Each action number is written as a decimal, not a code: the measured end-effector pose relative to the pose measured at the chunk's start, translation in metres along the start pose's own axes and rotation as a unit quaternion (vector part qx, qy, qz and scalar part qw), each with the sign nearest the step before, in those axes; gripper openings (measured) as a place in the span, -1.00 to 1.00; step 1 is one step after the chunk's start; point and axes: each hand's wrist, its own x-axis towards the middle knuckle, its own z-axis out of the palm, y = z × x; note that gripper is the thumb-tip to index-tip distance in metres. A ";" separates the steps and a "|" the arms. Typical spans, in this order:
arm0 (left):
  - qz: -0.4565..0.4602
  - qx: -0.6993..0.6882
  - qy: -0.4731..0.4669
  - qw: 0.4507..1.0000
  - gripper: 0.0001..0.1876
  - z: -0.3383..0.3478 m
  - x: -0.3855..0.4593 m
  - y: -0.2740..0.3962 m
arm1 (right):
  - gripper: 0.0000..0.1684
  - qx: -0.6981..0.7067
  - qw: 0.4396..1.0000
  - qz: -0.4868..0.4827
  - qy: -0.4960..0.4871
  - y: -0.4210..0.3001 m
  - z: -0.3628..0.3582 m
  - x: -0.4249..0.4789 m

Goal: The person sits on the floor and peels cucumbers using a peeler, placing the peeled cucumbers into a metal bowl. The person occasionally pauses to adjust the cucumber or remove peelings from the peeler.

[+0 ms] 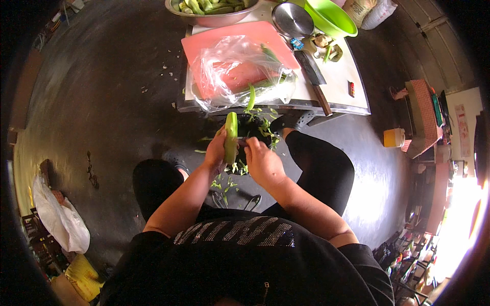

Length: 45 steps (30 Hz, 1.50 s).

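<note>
My left hand (216,150) grips a long, pale green gourd (231,135), held upright over a black-lined container (245,155) between my legs. My right hand (264,162) is shut on a small peeling tool (242,142) beside the gourd; its blade is hard to make out. Strips of green peel (268,132) lie in and around the container. On the low table ahead, a clear plastic bag (229,72) holds more green gourds (264,82) and lies over a pink cutting board (252,30).
A cleaver (311,70) rests on the table (344,103), its wooden handle over the front edge. Behind stand a metal basin (214,19) of gourds, a round metal lid (293,20) and a green plastic bowl (333,19). Scraps of peel (224,184) litter the floor.
</note>
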 end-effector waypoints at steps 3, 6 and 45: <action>0.005 -0.009 0.015 1.000 -0.58 -0.004 0.001 -0.001 | -0.80 -0.007 1.000 -0.024 -0.018 -0.003 0.014 -0.008; -0.040 0.085 -0.032 0.995 -0.59 -0.001 -0.009 0.002 | -0.81 -0.029 0.999 -0.010 0.013 0.002 0.017 0.000; -0.035 0.129 -0.078 0.988 -0.53 -0.021 -0.006 -0.006 | -0.64 -0.073 0.997 -0.016 0.001 0.012 -0.017 0.038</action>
